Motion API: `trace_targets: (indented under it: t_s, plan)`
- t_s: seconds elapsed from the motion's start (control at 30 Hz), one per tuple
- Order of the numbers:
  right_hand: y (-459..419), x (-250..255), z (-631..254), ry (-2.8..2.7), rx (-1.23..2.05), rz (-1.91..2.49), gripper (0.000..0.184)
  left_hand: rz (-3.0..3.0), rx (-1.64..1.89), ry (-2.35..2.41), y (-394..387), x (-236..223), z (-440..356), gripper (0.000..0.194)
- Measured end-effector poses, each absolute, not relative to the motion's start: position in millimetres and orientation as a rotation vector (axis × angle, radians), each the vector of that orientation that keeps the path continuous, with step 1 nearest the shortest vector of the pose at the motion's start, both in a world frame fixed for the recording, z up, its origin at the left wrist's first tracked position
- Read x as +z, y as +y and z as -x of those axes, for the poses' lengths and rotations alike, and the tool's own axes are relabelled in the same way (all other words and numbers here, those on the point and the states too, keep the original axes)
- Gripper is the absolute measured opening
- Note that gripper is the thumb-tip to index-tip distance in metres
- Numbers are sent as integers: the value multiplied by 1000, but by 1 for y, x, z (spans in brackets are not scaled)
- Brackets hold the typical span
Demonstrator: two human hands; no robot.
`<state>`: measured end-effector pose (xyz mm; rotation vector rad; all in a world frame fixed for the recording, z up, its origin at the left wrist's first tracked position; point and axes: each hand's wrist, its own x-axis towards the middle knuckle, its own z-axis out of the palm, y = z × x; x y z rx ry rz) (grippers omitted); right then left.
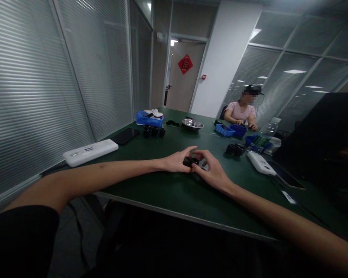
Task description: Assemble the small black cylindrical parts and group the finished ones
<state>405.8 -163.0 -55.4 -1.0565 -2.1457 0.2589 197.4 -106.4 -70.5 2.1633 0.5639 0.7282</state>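
Observation:
Both my hands meet over a small black part (190, 161) that rests on the dark green table (162, 189). My left hand (177, 160) curls round its left side, fingertips on top. My right hand (209, 170) pinches it from the right with thumb and forefinger. The part is mostly hidden by my fingers and too dark to name.
A white power bank (89, 152) and a black phone (125, 136) lie at left. Black round parts (153, 131) sit by a blue bin (149, 119); more black parts (235, 149) at right. A metal bowl (192, 124), blue trays (224, 130), another white device (260, 163). A person (241, 112) sits at the far end.

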Motion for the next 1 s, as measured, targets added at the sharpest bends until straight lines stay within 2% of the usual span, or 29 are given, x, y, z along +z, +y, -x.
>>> trace_targets:
  t_s: [0.23, 1.0]
  plan:
    - [-163, -56, -406, -2203, 276, 1015, 41, -2160, 734, 592, -108, -69, -197, 101]
    - [-167, -53, -404, -2186, 274, 1002, 42, -2175, 732, 569, -107, -70, -197, 101]
